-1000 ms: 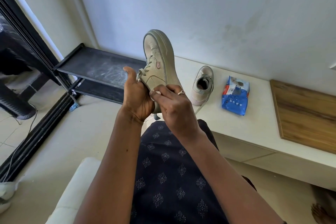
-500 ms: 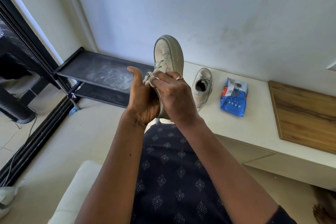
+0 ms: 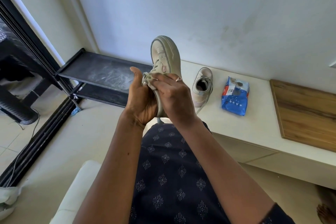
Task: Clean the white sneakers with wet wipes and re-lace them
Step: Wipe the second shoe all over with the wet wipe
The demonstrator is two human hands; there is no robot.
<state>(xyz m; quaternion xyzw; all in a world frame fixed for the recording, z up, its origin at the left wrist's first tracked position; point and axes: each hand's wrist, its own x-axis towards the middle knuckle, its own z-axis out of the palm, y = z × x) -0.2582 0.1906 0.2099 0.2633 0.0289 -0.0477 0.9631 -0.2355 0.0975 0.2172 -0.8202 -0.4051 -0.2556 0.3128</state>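
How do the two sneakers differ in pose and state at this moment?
The held sneaker is up in the air, toe pointing up and away, gripped between the left hand and right hand; the second sneaker rests untouched on the white ledge, its opening facing the camera. Both are pale, with laces showing.

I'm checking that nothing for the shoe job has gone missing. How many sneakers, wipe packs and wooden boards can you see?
Sneakers: 2, one held up in both hands, one on the white ledge
Blue wipe packs: 1
Wooden boards: 1
Total: 4
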